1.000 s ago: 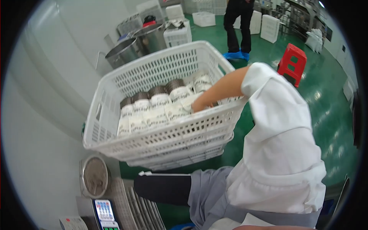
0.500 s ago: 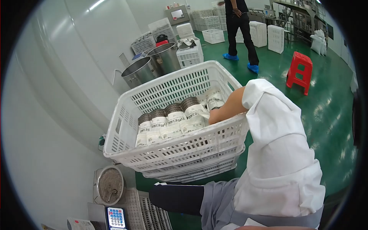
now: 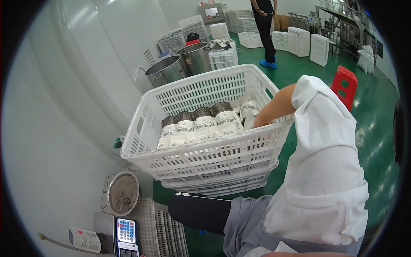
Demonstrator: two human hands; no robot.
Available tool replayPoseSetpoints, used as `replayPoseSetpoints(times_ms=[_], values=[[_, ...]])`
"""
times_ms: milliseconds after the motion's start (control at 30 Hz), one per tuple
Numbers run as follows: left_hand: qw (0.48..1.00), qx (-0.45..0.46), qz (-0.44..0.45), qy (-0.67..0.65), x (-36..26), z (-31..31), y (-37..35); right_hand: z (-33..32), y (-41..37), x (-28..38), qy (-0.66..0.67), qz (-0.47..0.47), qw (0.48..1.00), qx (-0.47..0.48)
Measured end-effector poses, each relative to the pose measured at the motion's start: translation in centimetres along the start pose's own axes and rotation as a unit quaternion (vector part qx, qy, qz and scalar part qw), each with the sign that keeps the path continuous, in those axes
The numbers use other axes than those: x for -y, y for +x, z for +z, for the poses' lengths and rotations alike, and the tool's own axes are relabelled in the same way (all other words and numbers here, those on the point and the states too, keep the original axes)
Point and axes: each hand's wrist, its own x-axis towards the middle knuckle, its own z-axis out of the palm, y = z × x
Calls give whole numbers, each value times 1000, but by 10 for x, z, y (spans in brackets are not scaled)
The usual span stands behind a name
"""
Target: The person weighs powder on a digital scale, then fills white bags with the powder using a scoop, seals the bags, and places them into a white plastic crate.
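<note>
Reaches into crate (image 3: 201,145) with right hand (image 3: 263,120), pouches (image 3: 204,123) just left, long axes up-frame; cannot tell if pinching or spreading fingers

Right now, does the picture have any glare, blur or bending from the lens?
Head view: the round lens curves the seams of the wall and leaves the corners black; pale streaks of glare lie on the green floor; small print on the pouches in the crate looks too soft to read.
</note>
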Motion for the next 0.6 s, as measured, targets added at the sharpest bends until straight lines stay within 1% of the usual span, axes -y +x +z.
replayPoseSetpoints(times_ms=[33,133,167,333,400,467,533,600], values=[[1000,16,19,4,3,-1,4,6,5,-1,-8,4,1000,8],[1000,-3,28,11,7,-1,6,15,18,-5,-25,10,999,22],[999,3,36,0,16,-1,12,15,22,-5,-29,12,999,23],[999,-3,26,29,19,-2,14,21,38,-11,-43,14,998,41],[999,9,53,-6,37,-3,27,27,42,-10,-55,16,997,49],[998,20,53,-13,38,-2,25,28,44,-11,-63,18,996,55],[997,2,63,40,31,-2,21,31,50,-13,-65,17,996,65],[998,10,40,42,20,1,14,34,52,-12,-70,21,995,70]])
